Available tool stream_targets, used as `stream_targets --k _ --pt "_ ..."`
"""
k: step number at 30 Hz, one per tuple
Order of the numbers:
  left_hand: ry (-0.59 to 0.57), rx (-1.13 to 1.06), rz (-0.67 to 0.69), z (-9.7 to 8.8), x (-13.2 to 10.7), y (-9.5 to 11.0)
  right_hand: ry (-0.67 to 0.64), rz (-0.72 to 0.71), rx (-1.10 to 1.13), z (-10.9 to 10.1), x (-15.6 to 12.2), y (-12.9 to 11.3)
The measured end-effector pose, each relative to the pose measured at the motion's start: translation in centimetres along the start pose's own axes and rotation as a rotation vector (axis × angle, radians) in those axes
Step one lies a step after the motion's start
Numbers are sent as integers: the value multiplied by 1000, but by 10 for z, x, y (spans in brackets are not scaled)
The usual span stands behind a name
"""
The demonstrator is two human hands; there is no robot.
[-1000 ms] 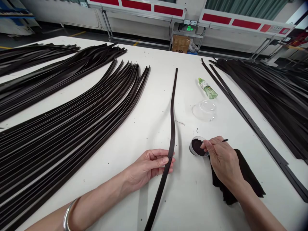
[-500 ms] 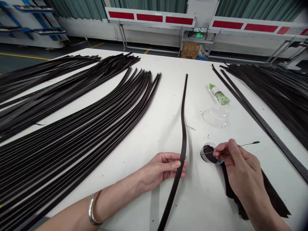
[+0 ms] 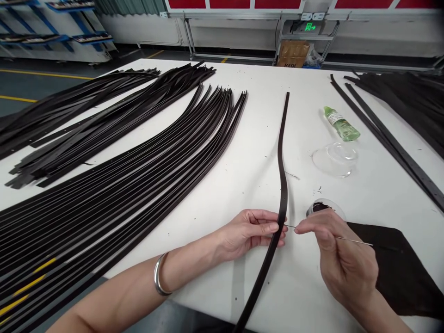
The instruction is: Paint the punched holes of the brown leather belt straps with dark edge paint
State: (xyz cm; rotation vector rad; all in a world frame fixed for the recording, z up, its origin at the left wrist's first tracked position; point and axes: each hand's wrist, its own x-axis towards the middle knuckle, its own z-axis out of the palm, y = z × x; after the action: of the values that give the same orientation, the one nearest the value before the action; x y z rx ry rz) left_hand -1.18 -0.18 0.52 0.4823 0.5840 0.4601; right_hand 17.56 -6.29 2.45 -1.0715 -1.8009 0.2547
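Observation:
My left hand (image 3: pixel 251 233) grips a long, narrow dark brown leather strap (image 3: pixel 282 185), which runs up the table in a slight S-curve. My right hand (image 3: pixel 342 259) pinches a thin metal stick (image 3: pixel 354 240) between its fingers. The stick's fine tip reaches the strap's edge just above my left fingers. Just beyond my right hand stands a small round jar of dark paste (image 3: pixel 322 207), partly hidden by that hand. A dark cloth (image 3: pixel 391 263) lies under and to the right of my right hand.
On the white table (image 3: pixel 253 138), large fanned piles of dark straps (image 3: pixel 104 185) fill the left side, with more straps (image 3: pixel 402 97) at the far right. A green bottle (image 3: pixel 342 124) lies near a clear plastic lid (image 3: pixel 335 159). Shelving and barriers stand beyond.
My right hand has moved left from the jar, bringing the stick's tip to the strap's edge. The view has shifted, so the table contents sit further right, and more of the cloth shows.

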Motion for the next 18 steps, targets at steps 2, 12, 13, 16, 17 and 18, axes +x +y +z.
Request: stream_targets --k 2,12,13,16,17,18 --pt "-10 13 2 0 0 0 2 -14 3 1 0 0" --pt "-11 45 7 0 0 0 -17 -32 3 4 2 0" --pt "-12 48 6 1 -1 0 -27 -30 1 3 2 -1" --pt "-12 50 5 0 -1 0 -33 -18 -21 3 1 -2" --pt "-11 50 4 0 -1 0 -32 -12 -25 3 1 -3" --pt "-12 49 2 0 0 0 -31 -10 -21 3 2 -3"
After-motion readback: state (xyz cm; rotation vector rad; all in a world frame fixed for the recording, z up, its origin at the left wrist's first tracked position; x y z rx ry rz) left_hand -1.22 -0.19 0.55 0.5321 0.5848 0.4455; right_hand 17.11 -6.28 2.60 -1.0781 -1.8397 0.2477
